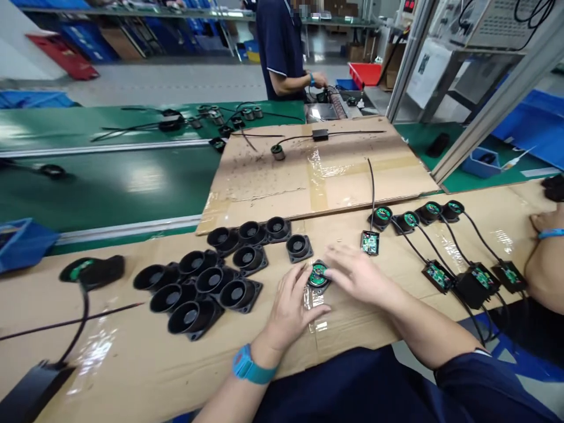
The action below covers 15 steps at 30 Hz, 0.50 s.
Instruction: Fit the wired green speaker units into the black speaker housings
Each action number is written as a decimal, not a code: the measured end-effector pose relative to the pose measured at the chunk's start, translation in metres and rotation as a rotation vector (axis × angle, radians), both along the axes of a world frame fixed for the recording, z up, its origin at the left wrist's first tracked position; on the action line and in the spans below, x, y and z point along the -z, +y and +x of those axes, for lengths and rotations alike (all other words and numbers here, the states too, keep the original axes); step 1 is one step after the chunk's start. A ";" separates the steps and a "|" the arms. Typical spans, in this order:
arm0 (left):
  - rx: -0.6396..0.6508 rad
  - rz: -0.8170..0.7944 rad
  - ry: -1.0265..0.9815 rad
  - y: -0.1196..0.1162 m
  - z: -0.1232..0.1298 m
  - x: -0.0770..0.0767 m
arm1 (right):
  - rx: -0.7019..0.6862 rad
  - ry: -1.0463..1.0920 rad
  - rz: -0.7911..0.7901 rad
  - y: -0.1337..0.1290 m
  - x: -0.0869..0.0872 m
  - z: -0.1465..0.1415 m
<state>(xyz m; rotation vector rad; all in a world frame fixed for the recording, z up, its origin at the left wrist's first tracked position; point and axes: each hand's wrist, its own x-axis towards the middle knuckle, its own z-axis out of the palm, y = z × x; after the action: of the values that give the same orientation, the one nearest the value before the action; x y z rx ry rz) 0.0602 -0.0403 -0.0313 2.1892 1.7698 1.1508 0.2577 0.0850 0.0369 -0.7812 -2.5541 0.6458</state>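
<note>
A black round housing with a green circuit board in it lies on the cardboard between my hands. My left hand has its fingertips against the housing's left side, with the thumb stretched away from the fingers. From the right, my right hand reaches over with its thumb at the board's edge; its fingers are extended and slightly blurred. Just behind stands a single black square-flanged housing. Beyond my right hand is a small black box with an exposed circuit board, a cable rising from it.
Several black housings stand grouped at left. At right, board-fitted housings are cabled to black boxes. A raised cardboard sheet holds a cabled motor part. Another person's arm is at far right; a co-worker stands across.
</note>
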 end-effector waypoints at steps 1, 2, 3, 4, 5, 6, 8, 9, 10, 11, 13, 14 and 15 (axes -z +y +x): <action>0.002 -0.009 0.032 0.001 0.001 0.000 | 0.078 -0.046 0.035 0.011 -0.003 0.011; -0.002 -0.007 0.052 0.002 0.002 -0.001 | 0.148 -0.135 0.069 0.022 -0.006 0.023; -0.009 0.003 0.061 0.003 0.003 -0.001 | 0.189 -0.253 0.092 0.033 -0.007 0.035; -0.012 0.018 0.065 0.003 0.003 -0.001 | 0.200 -0.379 0.100 0.041 -0.007 0.046; -0.013 0.036 0.068 0.004 0.004 -0.001 | 0.184 -0.495 0.100 0.048 -0.006 0.055; -0.012 0.060 0.072 0.004 0.004 -0.002 | 0.153 -0.582 0.101 0.053 -0.005 0.062; -0.011 0.119 0.098 0.006 0.004 -0.005 | 0.070 -0.657 0.133 0.058 -0.002 0.069; -0.017 0.145 0.122 0.008 0.004 -0.006 | 0.028 -0.665 0.163 0.059 -0.002 0.070; -0.030 0.168 0.151 0.011 0.004 -0.006 | -0.014 -0.667 0.196 0.060 -0.002 0.069; -0.045 0.185 0.180 0.013 0.004 -0.007 | -0.052 -0.671 0.224 0.060 -0.004 0.068; -0.070 0.187 0.212 0.019 0.003 -0.005 | -0.101 -0.683 0.250 0.056 -0.014 0.069; -0.075 0.166 0.212 0.022 0.003 -0.003 | -0.108 -0.679 0.254 0.050 -0.023 0.071; -0.072 0.134 0.205 0.025 0.002 -0.001 | -0.113 -0.659 0.256 0.042 -0.033 0.076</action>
<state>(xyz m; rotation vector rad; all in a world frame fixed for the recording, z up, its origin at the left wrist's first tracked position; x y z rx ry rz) 0.0625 -0.0153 -0.0303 2.4173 1.9171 1.1264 0.3337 0.1267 0.0696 -0.8677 -3.2031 0.0744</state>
